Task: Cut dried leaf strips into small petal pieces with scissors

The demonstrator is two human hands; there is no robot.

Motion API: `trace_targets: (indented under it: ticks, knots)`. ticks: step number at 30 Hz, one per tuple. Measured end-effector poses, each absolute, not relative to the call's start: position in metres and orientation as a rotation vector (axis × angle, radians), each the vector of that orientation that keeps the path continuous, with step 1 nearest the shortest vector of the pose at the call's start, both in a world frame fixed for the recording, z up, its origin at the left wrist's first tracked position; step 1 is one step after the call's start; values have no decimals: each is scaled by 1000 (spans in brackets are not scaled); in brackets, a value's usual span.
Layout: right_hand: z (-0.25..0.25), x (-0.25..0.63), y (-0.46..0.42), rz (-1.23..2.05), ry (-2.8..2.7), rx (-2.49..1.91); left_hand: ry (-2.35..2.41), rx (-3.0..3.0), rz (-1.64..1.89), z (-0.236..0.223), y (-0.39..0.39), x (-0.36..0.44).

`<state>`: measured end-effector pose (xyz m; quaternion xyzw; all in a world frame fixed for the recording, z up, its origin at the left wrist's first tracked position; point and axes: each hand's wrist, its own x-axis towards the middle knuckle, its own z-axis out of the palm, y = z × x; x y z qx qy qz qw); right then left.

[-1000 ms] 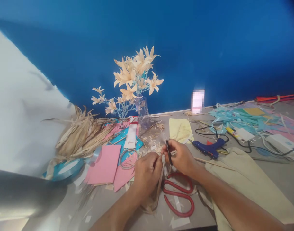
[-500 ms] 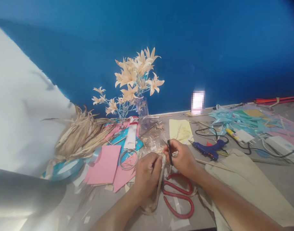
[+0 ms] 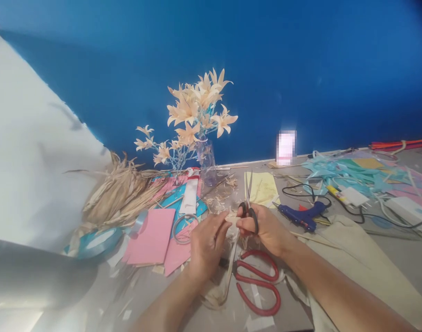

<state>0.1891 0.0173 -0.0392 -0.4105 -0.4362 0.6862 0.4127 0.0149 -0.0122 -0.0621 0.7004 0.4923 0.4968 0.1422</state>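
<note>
My right hand (image 3: 268, 228) is closed around small scissors (image 3: 249, 189) with black handles, their blades pointing up and slightly apart. Close beside it, my left hand (image 3: 208, 242) has its thumb and fingers pinched together at a small pale piece of dried husk (image 3: 233, 219), partly hidden by the fingers. Below the hands, a long husk strip (image 3: 231, 269) curves down to the table. Large scissors (image 3: 258, 278) with red handles lie just under my right hand, their blades mostly hidden.
Pale handmade flowers (image 3: 200, 101) rise from a clear vase (image 3: 206, 161) at the back. A dried husk bundle (image 3: 109, 193), pink paper (image 3: 150, 237) and a tape roll (image 3: 185, 229) lie left. Toward the right are a blue glue gun (image 3: 302, 215), cables and beige cloth (image 3: 356, 258).
In my right hand the small scissors have swung upright, with their blades now pointing up and showing clearly. The left fingers have straightened somewhat, and the hands' tips remain close together.
</note>
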Motion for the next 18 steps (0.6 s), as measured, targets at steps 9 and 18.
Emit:
trace_targets:
  ticks: [9,18]
  knots:
    - [-33,188,13,1346,-1417,-1149,921,749,1180,-43,-14,27]
    - [-35,185,14,1359,-1392,-1142,914,695,1165,-50,-13,27]
